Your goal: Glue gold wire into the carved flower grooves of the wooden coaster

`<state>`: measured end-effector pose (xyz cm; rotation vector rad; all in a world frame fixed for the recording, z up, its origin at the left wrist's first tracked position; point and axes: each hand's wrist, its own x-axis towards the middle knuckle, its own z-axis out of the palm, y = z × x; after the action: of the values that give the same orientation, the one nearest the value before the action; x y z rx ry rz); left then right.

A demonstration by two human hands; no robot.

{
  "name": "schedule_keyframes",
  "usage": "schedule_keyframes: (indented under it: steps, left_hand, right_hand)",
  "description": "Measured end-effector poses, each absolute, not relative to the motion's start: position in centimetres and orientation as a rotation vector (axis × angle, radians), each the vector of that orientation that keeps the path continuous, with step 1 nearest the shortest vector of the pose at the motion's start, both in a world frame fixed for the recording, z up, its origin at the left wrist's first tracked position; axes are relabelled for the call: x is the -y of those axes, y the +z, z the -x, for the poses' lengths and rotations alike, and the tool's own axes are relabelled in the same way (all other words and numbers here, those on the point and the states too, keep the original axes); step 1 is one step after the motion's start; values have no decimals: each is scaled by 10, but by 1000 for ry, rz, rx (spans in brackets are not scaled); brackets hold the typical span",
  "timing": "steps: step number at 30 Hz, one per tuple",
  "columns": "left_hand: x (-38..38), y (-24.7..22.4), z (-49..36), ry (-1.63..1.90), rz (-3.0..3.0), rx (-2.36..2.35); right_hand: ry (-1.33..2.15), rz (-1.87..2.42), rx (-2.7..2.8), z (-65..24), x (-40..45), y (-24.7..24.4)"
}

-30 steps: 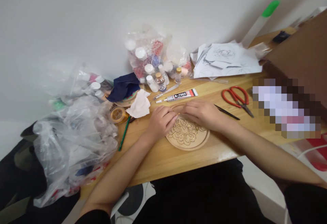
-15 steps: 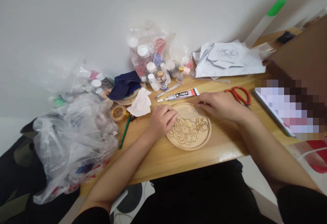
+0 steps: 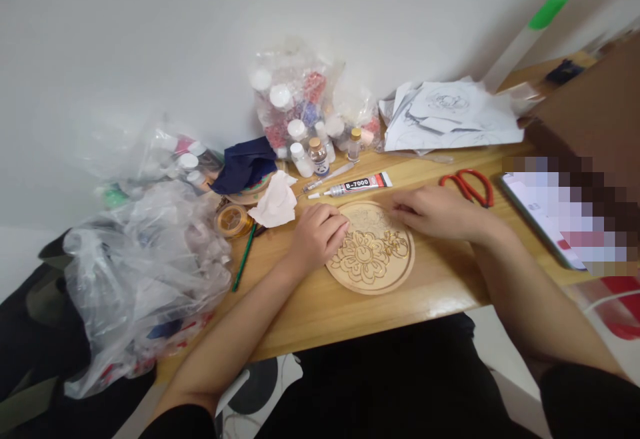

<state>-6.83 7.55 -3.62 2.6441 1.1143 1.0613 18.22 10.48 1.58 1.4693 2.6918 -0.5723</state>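
Observation:
A round wooden plaque (image 3: 373, 283) lies flat on the table, with a flower outlined in gold wire on its face and fainter drawn lines near its top. My left hand (image 3: 320, 233) rests on the plaque's left edge, its fingers bent together over the rim. At the upper right edge is my right hand (image 3: 430, 212), thumb and fingers pinched together; whatever is between the fingertips is too small to make out. Just behind the plaque lies a glue tube (image 3: 356, 185) marked B-7000, its nozzle pointing left.
Red-handled pliers (image 3: 467, 187) and a phone (image 3: 543, 219) lie to the right. Small bottles (image 3: 319, 157) and bags stand along the wall, beside sketched papers (image 3: 453, 115). A green pencil (image 3: 244, 259), a wire spool (image 3: 233, 221), a crumpled tissue (image 3: 275, 200) and plastic bags (image 3: 150, 272) are at left.
My right hand has shifted slightly right and down along the plaque's upper edge, still pinched. My left hand and the plaque stay in place.

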Motion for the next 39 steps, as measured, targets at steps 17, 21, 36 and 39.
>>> schedule_keyframes:
  steps: [17,21,36,39]
  left_hand:
    - [-76,-37,68,1056,-2645,-1091]
    - [-76,-38,68,1048,-2640,-1095]
    - [-76,-38,68,1045,-2644,-1093]
    - [-76,-39,69,1043,-2643,-1096]
  right_hand:
    - [-438,-1544,-2637,-172,-101,16]
    - [-443,-1552,-2639,-172,-101,16]
    - [-451,-1600,-2544,-169,-103,17]
    - [-414,-1625,-2525,-168,-103,17]
